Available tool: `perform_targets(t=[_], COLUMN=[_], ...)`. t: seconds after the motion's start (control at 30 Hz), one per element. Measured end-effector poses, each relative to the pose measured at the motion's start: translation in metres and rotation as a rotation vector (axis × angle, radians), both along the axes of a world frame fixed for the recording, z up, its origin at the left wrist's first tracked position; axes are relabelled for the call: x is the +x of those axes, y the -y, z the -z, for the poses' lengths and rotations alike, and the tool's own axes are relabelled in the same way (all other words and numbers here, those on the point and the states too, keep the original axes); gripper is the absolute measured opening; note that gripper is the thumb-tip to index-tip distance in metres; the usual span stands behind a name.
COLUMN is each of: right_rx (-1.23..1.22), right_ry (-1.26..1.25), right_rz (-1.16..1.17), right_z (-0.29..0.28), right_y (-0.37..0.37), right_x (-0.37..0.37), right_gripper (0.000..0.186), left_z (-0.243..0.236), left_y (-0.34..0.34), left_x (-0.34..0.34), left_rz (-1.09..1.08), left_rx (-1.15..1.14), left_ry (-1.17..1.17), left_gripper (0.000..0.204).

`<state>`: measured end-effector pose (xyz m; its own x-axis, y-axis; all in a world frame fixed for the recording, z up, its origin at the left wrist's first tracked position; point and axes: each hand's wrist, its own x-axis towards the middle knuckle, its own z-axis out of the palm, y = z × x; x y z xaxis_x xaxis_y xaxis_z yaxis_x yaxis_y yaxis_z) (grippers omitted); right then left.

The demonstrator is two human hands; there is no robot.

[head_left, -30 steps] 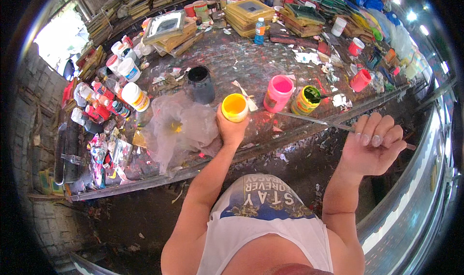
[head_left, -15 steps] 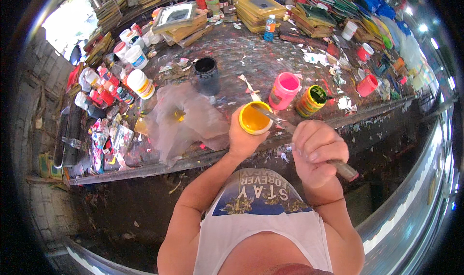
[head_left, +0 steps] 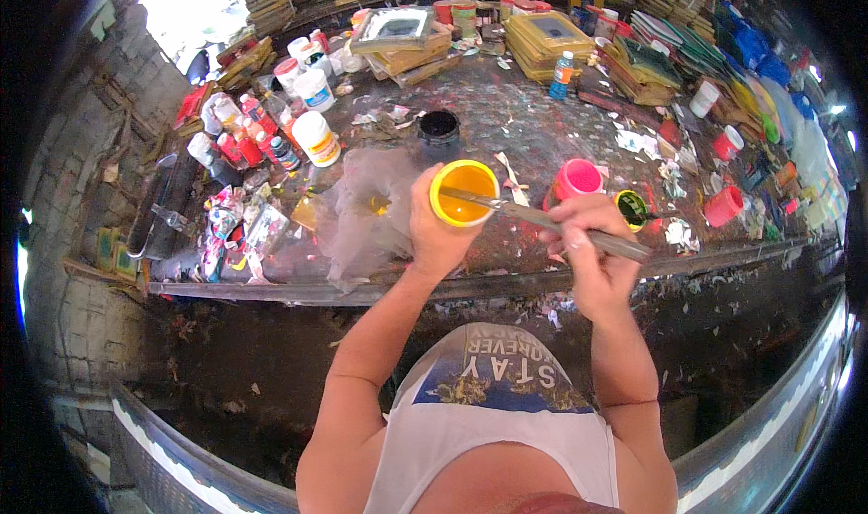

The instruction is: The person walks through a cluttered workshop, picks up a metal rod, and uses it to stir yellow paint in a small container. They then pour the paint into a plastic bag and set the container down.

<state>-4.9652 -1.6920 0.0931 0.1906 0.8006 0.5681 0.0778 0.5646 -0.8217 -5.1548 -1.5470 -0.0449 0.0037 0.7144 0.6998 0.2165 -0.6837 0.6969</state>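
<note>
My left hand [head_left: 427, 226] grips a yellow jar of orange-yellow paint [head_left: 461, 172], tilted toward me over the bench. My right hand [head_left: 584, 241] is closed round a long, flat, stained metal stirring blade [head_left: 524, 216], whose far part lies inside that jar's mouth. Just right of the jar stand a pink paint jar [head_left: 571, 183] and a yellow jar with dark green contents [head_left: 630, 210], a stick leaning out of it. A dark jar [head_left: 439, 130] sits behind. A crumpled translucent plastic bag [head_left: 357, 234] lies left of my left hand.
The stained bench [head_left: 506, 116] has a metal front edge [head_left: 253, 291]. Paint tubs and bottles [head_left: 316, 138] crowd the left; wooden screens [head_left: 544, 42] are stacked behind. A blue bottle [head_left: 561, 75], red tubs [head_left: 723, 206] and paper scraps stand or lie rightward. Rails run low at both sides.
My right hand has moved in leftward, bringing the blade from beside the jars into the yellow jar. My left hand has raised and tilted that jar. The view has shifted.
</note>
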Motion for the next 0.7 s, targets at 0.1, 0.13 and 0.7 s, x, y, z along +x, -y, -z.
perform_targets(t=[0.1,0.13,0.7], right_rx=[0.257,0.291,0.462], right_ry=[0.028,0.025,0.364], right_rz=[-0.008,-0.024,-0.358], right_z=[-0.022,-0.029,-0.052], right_y=[0.012,0.019,-0.013], right_x=[0.006,0.009,0.019], right_gripper=[0.008,0.007,0.007], left_z=[-0.017,-0.020,-0.032], left_y=[-0.004,-0.005,0.023], left_x=[-0.020,-0.023,-0.069], left_rz=[-0.030,-0.035,-0.152], left_rx=[-0.049,-0.085,0.052], left_ry=[0.029,0.049,-0.169], left_gripper=[0.097,0.098,0.105])
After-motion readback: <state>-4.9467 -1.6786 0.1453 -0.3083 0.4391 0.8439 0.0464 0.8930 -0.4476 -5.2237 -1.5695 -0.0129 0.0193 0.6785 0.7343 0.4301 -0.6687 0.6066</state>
